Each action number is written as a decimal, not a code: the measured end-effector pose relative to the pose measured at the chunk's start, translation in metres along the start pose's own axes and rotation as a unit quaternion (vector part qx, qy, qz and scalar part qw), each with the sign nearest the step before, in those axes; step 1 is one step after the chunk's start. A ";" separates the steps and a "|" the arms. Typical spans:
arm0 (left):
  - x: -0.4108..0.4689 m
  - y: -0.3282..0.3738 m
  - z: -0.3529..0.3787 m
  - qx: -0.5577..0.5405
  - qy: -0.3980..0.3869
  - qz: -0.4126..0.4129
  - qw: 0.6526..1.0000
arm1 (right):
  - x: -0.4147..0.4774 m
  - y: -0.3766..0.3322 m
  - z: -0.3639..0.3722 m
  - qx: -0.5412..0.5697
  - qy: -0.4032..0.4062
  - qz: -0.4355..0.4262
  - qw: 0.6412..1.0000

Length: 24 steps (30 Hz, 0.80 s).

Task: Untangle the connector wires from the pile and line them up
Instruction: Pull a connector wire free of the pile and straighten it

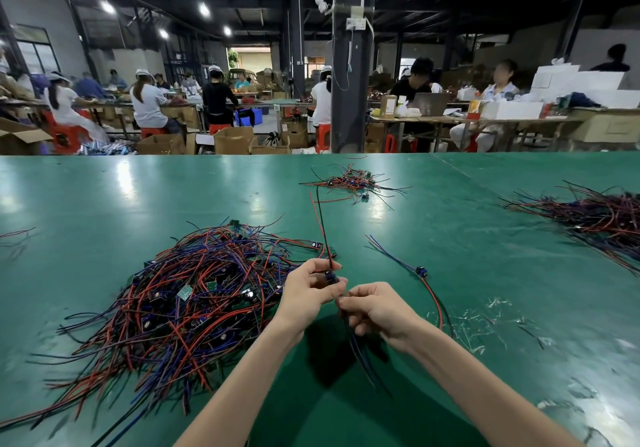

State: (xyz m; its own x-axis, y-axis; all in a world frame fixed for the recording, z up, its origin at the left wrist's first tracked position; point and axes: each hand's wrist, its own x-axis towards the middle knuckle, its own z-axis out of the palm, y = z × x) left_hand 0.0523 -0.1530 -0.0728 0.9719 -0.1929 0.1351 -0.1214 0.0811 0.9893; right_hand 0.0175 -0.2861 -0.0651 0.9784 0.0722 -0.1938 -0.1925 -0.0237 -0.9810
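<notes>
Green bench | piles: 3 – main pile left of hands, far pile, right pile | held connector wire: 1, above bench, pinched by left hand at its blue connector, right hand gripping lower leads | laid-out wire: 1, right of hands

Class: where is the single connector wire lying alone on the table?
Head view: the lone connector wire lies right of the right hand, apart from the big pile.

Single head-worn wide-angle view, looking forward and down.
It sits close above the green counter, whose near edge falls below the frame; the upper third takes in the workshop hall beyond.
</notes>
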 end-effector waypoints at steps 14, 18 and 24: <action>0.008 -0.003 -0.010 0.040 0.069 0.046 0.996 | -0.004 0.003 0.015 0.053 0.006 0.035 0.998; 0.012 0.001 -0.019 0.053 0.100 0.055 0.992 | -0.004 0.004 0.016 0.026 -0.003 0.019 0.999; 0.013 0.001 -0.024 0.068 0.120 0.059 0.989 | -0.006 0.006 0.019 -0.016 -0.022 0.013 1.000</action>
State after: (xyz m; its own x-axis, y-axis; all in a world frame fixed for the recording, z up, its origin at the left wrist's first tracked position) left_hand 0.0700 -0.1321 -0.0716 0.9673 0.0484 0.2489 -0.2467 -0.0468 0.9680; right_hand 0.0091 -0.2676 -0.0698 0.9689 0.1143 -0.2196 -0.2141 -0.0580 -0.9751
